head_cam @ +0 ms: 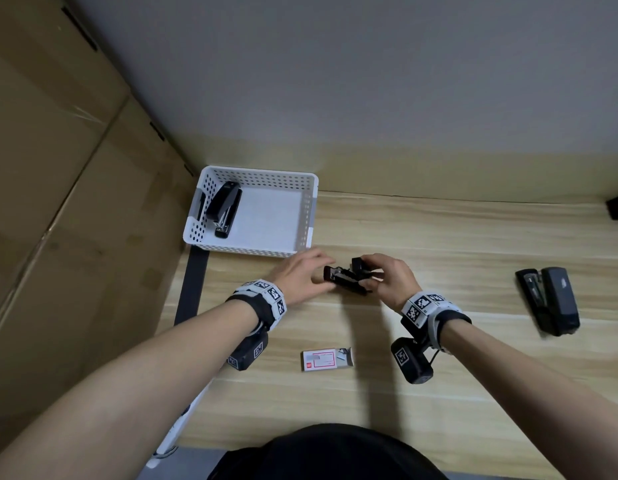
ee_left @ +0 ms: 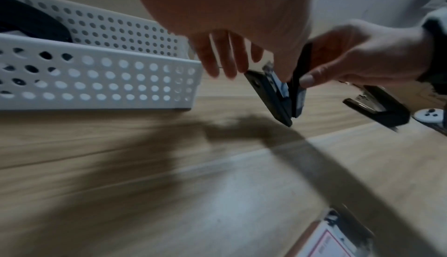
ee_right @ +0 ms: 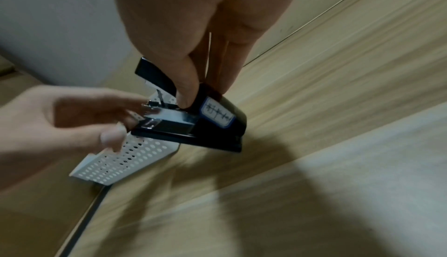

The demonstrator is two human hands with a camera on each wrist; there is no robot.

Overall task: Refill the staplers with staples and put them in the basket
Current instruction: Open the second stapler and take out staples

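At far left we see the white basket on the desk, one black stapler lying inside it along the left wall. Just in front of the basket, our left hand reaches toward the front end of a small stapler; its fingers are straight and loosely spread, and whether the thumb touches the metal magazine we cannot tell. The small stapler is held above the desk with its top swung open (a labelled sticker shows on its rear). Our right hand grips it at the hinge end, thumb and fingers curled round the body. Nearer us lies the staple box, open at one end. At right a third stapler lies on the desk, opened out flat.
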